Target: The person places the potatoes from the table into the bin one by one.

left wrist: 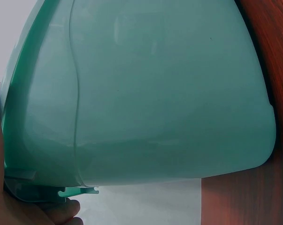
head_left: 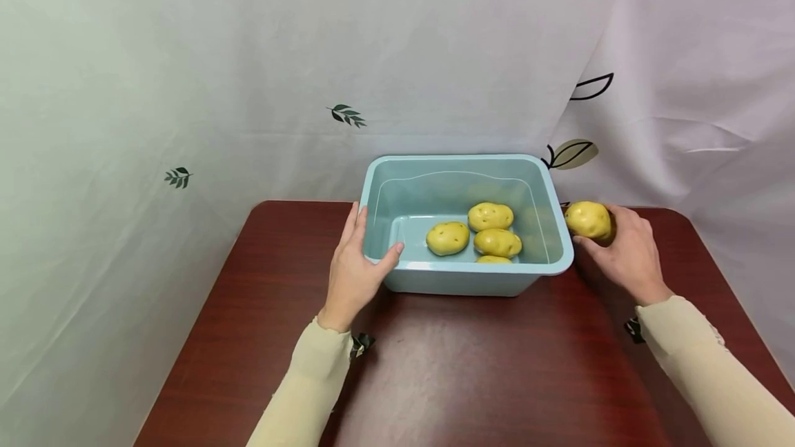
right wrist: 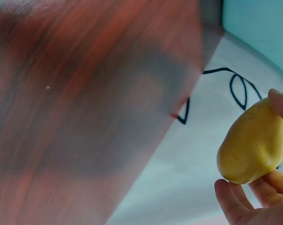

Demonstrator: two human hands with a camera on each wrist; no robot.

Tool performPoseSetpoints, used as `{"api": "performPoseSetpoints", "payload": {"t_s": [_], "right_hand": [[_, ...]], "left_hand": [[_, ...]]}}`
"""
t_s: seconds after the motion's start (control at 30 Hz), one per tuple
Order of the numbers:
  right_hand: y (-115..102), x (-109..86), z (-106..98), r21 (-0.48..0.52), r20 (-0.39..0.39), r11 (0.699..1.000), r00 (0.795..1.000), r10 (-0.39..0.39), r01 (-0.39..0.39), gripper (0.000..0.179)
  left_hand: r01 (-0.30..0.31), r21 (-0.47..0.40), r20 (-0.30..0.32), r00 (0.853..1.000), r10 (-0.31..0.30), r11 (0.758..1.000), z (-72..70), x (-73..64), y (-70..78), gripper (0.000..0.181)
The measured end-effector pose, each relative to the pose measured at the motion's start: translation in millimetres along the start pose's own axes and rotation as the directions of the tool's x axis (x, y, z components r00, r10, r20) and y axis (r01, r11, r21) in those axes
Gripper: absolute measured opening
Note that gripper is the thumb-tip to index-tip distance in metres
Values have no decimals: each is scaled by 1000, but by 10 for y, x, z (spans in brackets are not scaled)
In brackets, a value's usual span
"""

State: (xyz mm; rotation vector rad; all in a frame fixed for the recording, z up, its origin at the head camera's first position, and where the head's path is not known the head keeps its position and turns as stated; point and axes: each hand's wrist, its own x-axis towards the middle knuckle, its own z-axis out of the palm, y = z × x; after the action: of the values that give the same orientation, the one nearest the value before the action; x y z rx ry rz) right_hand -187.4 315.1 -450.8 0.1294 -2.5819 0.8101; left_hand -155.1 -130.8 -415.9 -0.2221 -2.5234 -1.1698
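A light blue plastic bin (head_left: 459,280) stands on the table, with several yellow potatoes (head_left: 447,238) lying in its middle and right part; one is partly hidden by the front wall. My left hand (head_left: 357,274) grips the bin's rim at the front left corner, thumb over the rim and fingers along the outer left side. In the left wrist view the bin's wall (left wrist: 155,93) fills most of the picture. Just right of the bin, my right hand (head_left: 629,250) holds another potato (head_left: 588,219) between thumb and fingers; this potato (right wrist: 251,143) also shows in the right wrist view.
The dark red wooden table (head_left: 472,364) carries the bin near its back edge. Behind it and at both sides hangs a pale cloth (head_left: 435,54) with leaf prints.
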Motion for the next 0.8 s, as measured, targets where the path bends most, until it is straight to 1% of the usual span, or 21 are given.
{"api": "performPoseSetpoints", "payload": {"t_s": [0.27, 0.63, 0.8], "right_hand": [[-154, -18, -67, 4, -30, 1000, 1000, -3, 3, 70], [-342, -48, -189, -3, -68, 999, 997, 39, -40, 72], [-424, -51, -243, 4, -92, 999, 995, 42, -42, 74]], "left_hand": [[5, 1, 3, 1000, -5, 1000, 1, 3, -5, 89], [6, 1, 10, 1000, -6, 1000, 1, 8, -11, 89], [5, 4, 9, 1000, -5, 1000, -2, 8, -14, 89]]}}
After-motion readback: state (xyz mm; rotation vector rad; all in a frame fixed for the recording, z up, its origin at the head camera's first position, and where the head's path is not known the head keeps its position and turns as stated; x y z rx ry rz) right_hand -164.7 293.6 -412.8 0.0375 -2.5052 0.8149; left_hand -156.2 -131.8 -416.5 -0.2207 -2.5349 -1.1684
